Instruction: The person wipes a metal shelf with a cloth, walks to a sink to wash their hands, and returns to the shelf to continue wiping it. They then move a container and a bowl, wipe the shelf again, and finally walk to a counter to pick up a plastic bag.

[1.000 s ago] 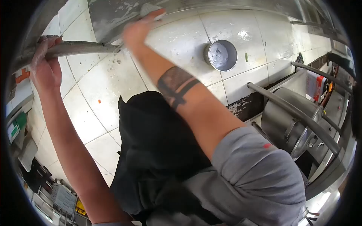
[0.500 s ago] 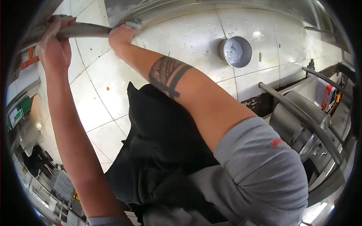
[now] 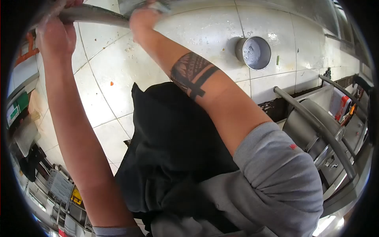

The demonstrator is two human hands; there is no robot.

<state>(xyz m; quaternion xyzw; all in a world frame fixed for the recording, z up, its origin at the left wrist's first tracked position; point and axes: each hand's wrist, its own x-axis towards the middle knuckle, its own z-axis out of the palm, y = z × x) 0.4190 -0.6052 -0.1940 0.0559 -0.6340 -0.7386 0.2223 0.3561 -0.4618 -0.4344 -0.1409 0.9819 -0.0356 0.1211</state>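
At the upper left, my left hand [image 3: 56, 36] is wrapped round a grey metal bar [image 3: 96, 16], with its fingers partly cut off by the top edge of the view. My right hand [image 3: 145, 20] is at the bar's right end, blurred, and closed on a small greyish pad [image 3: 161, 7] against a metal surface. What exactly the pad is cannot be made out. A round metal pot [image 3: 256, 53] with whitish residue inside stands on the tiled floor [image 3: 201, 35], to the right of my right hand.
A black apron [image 3: 169, 134] hangs below my arms. Metal rails [image 3: 316, 126] and steel equipment stand at the right. A green box [image 3: 17, 108] and an orange object [image 3: 27, 51] are at the left. Grey and yellow items [image 3: 77, 196] lie lower left.
My right hand and the pad have moved up and to the right. My left hand is slightly higher, still on the bar. The camera view has shifted a little.
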